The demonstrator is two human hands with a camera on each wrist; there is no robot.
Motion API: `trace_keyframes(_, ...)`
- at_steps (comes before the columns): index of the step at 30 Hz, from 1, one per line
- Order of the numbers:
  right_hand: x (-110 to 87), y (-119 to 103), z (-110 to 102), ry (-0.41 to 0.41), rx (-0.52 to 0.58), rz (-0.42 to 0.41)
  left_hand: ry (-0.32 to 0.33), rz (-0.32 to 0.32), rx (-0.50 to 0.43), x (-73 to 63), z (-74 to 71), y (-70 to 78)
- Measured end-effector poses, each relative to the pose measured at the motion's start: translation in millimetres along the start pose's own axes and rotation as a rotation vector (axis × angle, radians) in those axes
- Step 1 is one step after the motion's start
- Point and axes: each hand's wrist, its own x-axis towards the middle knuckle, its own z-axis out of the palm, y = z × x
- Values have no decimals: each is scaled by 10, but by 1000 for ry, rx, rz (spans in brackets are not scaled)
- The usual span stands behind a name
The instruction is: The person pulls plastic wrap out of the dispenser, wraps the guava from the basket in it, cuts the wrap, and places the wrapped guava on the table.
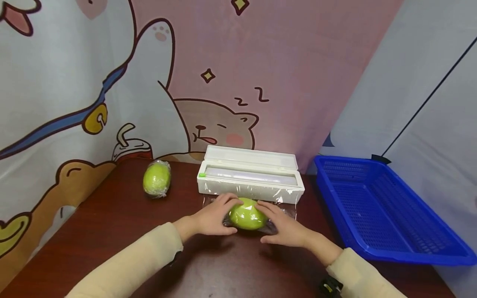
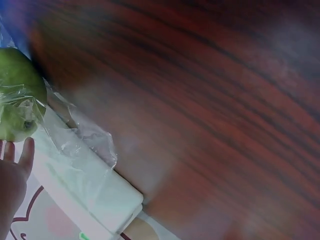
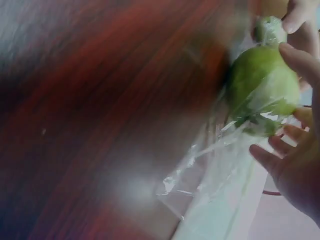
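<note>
A smooth oval green fruit (image 1: 247, 214) lies between my two hands, just in front of the white cling film box (image 1: 249, 190). Clear cling film (image 3: 185, 170) covers part of it and spreads out loosely at its sides; a flap of film (image 2: 92, 140) shows in the left wrist view too. My left hand (image 1: 214, 216) grips the fruit's left side, fingertips over the top and thumb low. On the opposite side my right hand (image 1: 287, 225) holds it the same way. The box's lid stands raised, and a roll of film (image 1: 249, 176) lies inside.
Another green fruit (image 1: 157, 179), wrapped in film, sits at the back left of the dark wooden table (image 1: 104, 215). To the right stands a blue plastic basket (image 1: 410, 257). A cartoon-printed cloth (image 1: 290, 82) hangs behind the table.
</note>
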Motion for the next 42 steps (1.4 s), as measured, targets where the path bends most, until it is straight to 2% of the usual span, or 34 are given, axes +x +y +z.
trace_keyframes(6, 55, 115, 31, 47, 114, 4, 49, -55, -99, 81, 58, -15)
trace_keyframes(10, 102, 208, 57, 70, 288, -6, 68, -89, -158, 100, 96, -39)
trace_keyframes(13, 137, 274, 69, 65, 375, -4, 88, -106, -199, 103, 113, -54)
trace_keyframes(19, 185, 341, 86, 66, 292, -18, 106, -140, -213, 106, 156, -83)
trace_keyframes(28, 269, 454, 110, 74, 362, -38, 118, -201, -252, 158, 214, -125)
trace_keyframes(34, 330, 521, 141, 77, 318, 9, 112, -257, -264, 201, 227, -146)
trace_keyframes(38, 363, 491, 148, 71, 379, 66, 98, -295, -289, 194, 200, -148)
trace_keyframes(42, 381, 488, 140, 95, 393, 99, 90, -302, -300, 210, 172, -153)
